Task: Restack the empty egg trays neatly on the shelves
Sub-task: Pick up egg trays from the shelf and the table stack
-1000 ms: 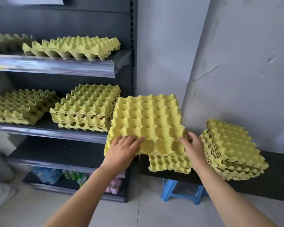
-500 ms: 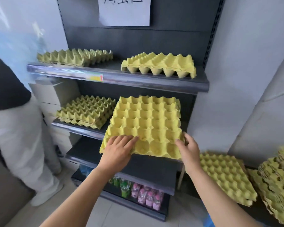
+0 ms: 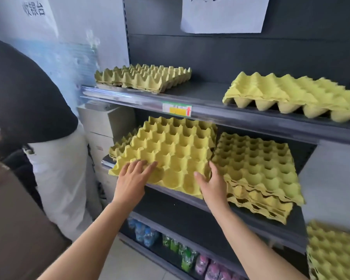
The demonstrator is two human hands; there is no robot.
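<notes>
A yellow egg tray (image 3: 176, 150) is laid on top of a stack of trays (image 3: 119, 145) on the middle shelf (image 3: 106, 164), and both hands are placed on it. The left hand (image 3: 136, 176) is rested flat on the tray's near-left part, fingers straight and spread. The right hand (image 3: 210, 182) is set at the near-right corner, thumb on top and fingers straight along the tray's edge; nothing is gripped. Just right of the right hand, a second stack (image 3: 257, 168) is seen, its layers skewed. Above the hands, 2 groups of trays are kept well apart on the upper shelf (image 3: 129, 99). Below the hands, coloured bottles (image 3: 186, 257) are stored. Left of the left hand, another person (image 3: 28, 98) is seen.
</notes>
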